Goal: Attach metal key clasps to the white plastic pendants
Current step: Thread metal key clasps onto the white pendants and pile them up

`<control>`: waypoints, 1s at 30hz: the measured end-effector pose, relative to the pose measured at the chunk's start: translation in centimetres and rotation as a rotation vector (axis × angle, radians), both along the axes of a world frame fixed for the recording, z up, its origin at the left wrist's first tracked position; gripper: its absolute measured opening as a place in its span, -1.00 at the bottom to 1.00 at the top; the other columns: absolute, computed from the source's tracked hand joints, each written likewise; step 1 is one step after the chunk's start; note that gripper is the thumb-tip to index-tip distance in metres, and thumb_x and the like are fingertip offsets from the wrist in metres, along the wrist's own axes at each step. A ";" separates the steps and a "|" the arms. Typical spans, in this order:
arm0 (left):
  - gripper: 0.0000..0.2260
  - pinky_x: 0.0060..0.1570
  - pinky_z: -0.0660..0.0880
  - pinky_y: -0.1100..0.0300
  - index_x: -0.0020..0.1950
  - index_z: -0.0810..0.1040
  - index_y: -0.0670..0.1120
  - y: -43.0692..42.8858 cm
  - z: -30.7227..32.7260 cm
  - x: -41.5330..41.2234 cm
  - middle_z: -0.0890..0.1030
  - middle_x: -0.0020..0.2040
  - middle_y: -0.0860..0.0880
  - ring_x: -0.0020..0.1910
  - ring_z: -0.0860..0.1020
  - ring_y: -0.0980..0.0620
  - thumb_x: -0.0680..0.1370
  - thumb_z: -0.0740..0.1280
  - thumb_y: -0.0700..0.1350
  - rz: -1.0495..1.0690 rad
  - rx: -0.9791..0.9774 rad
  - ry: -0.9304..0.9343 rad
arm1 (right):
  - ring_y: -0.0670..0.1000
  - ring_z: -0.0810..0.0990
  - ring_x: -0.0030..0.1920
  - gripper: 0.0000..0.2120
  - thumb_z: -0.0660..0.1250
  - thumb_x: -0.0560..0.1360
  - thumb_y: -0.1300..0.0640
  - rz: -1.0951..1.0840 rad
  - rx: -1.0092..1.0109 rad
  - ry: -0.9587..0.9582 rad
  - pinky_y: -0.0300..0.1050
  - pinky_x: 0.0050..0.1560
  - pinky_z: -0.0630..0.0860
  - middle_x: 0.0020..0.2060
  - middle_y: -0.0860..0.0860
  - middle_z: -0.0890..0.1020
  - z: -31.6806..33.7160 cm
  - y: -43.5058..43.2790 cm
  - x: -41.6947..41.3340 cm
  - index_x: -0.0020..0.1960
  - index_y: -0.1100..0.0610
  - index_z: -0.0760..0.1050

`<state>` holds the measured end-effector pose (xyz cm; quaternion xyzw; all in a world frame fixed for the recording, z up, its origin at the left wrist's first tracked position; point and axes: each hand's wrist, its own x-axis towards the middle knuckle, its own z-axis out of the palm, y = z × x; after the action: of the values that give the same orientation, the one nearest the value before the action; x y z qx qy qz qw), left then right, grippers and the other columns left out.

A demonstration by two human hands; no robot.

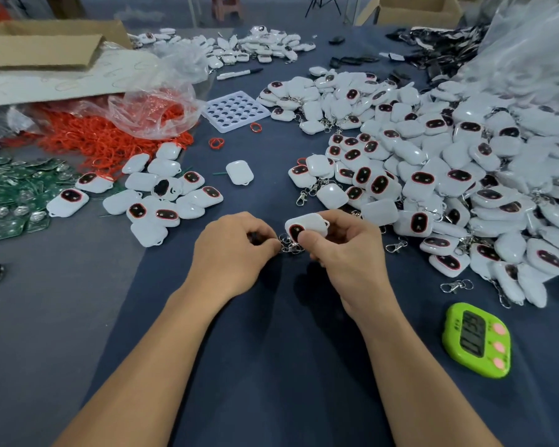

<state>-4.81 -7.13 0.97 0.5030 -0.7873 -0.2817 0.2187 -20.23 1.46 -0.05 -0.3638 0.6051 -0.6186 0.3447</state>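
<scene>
Right hand (342, 243) pinches white pendant (307, 225), thumb on its dark face. Left hand (233, 250), fingers curled tight, pinches metal clasp (291, 246) just below pendant. Risk: small ring likely slips from pinch, or misses pendant loop. Dark blue cloth (271, 350); green timer (476, 340) near right. Pendant heap (449, 175) beyond, orange rings (104, 140) far left, cardboard box (46, 43) behind.
</scene>
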 end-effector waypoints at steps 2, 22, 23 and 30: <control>-0.89 -0.10 0.49 0.11 -0.20 0.61 0.19 -0.1 -0.2 0.0 0.59 -0.17 0.21 -0.15 0.54 0.19 0.51 0.44 0.01 0.017 -0.025 0.050 | -0.15 0.55 -0.29 -0.83 0.55 0.34 0.03 0.013 -0.022 -0.018 -0.28 -0.24 0.47 -0.31 -0.10 0.68 0.2 0.1 0.0 -0.08 0.03 0.74; -0.95 -0.19 0.45 0.12 -0.04 0.54 0.11 1.5 0.4 0.1 0.60 -0.18 0.11 -0.20 0.51 0.08 0.60 0.35 -0.04 -0.095 -0.371 0.184 | -0.07 0.53 -0.33 -0.88 0.32 0.24 0.24 -0.073 0.079 0.159 -0.16 -0.34 0.44 -0.26 -0.03 0.70 0.5 0.9 0.8 -0.24 0.10 0.44; -0.95 -0.16 0.43 0.13 -0.04 0.54 0.11 1.5 0.4 0.1 0.60 -0.18 0.12 -0.18 0.50 0.05 0.60 0.35 -0.05 -0.125 -0.366 0.171 | -0.10 0.57 -0.30 -0.83 0.32 0.28 0.23 -0.067 0.079 0.228 -0.21 -0.31 0.46 -0.24 -0.07 0.70 0.4 0.9 1.0 -0.18 0.00 0.50; -0.94 -0.16 0.38 0.17 -0.04 0.55 0.07 0.9 0.3 0.3 0.62 -0.23 0.12 -0.23 0.47 0.09 0.61 0.33 -0.09 -0.308 -0.233 0.074 | -0.23 0.62 -0.17 -0.86 0.45 0.48 0.20 -0.115 0.090 0.533 -0.48 -0.16 0.42 -0.26 -0.22 0.69 0.4 0.9 2.0 -0.14 -0.03 0.69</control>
<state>-4.54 -6.21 1.28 0.3369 -0.8737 -0.2373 0.2586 -18.27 2.34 0.30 -0.4631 0.7211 -0.4920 0.1535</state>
